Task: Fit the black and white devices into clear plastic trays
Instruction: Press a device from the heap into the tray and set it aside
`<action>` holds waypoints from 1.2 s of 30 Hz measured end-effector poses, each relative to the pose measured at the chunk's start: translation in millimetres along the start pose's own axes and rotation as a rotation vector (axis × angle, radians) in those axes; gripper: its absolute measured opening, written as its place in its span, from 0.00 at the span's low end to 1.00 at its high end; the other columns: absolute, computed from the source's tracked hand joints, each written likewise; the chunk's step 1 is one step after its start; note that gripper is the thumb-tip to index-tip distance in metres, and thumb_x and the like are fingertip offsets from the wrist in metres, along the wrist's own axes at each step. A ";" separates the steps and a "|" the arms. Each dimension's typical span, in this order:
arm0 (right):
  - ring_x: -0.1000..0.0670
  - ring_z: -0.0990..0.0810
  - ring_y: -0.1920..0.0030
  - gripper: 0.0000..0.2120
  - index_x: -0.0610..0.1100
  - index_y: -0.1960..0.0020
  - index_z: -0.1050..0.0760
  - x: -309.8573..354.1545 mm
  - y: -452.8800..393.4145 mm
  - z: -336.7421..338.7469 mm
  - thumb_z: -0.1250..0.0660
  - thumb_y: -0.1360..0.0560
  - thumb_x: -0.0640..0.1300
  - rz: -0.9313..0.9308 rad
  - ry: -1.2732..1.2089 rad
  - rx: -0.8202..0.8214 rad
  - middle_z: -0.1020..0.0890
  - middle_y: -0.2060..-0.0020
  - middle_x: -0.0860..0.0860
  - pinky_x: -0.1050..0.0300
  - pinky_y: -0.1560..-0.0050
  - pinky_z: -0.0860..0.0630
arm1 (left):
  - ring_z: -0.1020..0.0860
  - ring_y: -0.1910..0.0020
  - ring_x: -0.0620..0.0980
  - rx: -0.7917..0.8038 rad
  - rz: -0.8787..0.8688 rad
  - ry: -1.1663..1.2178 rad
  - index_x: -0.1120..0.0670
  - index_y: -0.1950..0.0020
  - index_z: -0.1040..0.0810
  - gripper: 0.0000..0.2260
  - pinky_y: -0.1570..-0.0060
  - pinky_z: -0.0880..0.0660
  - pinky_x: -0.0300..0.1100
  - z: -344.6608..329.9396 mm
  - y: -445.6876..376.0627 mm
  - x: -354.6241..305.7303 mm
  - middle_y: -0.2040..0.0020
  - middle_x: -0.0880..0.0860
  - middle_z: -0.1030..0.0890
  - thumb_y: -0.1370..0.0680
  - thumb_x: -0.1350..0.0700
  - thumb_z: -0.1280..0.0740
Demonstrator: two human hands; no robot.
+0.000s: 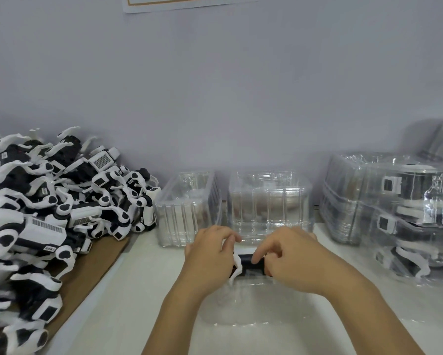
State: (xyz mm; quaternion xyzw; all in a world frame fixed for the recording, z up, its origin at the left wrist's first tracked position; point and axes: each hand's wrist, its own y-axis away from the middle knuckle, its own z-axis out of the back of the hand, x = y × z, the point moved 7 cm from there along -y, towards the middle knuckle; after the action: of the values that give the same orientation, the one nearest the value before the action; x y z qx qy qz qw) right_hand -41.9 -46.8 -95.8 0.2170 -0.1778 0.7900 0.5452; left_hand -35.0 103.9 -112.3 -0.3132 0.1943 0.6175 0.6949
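A black and white device (246, 265) sits at the far end of a clear plastic tray (264, 326) on the white table in front of me. My left hand (210, 254) grips its left end, fingers curled over the white part. My right hand (289, 257) grips the right end, with one finger pressing down on the black top. Most of the device is hidden under both hands.
A big heap of black and white devices (49, 206) lies on brown cardboard (92, 270) at the left. Two stacks of empty clear trays (187, 208) (270, 203) stand against the wall. Filled trays (399, 213) are stacked at the right.
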 end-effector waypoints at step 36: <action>0.50 0.41 0.45 0.30 0.67 0.40 0.21 22.3 5.4 -17.9 0.46 0.24 0.35 -0.056 0.274 0.206 0.30 0.60 0.59 0.50 0.38 0.44 | 0.32 0.35 0.43 -0.013 -0.017 -0.031 0.42 0.48 0.23 0.20 0.32 0.35 0.51 -2.0 -0.4 2.3 0.43 0.38 0.27 0.19 0.65 0.46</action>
State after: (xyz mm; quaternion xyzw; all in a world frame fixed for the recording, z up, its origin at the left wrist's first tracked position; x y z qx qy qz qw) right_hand -56.6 -22.0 -99.2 0.1667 -0.0138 0.8106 0.5612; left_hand -34.0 104.2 -115.2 -0.3098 0.1767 0.6178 0.7008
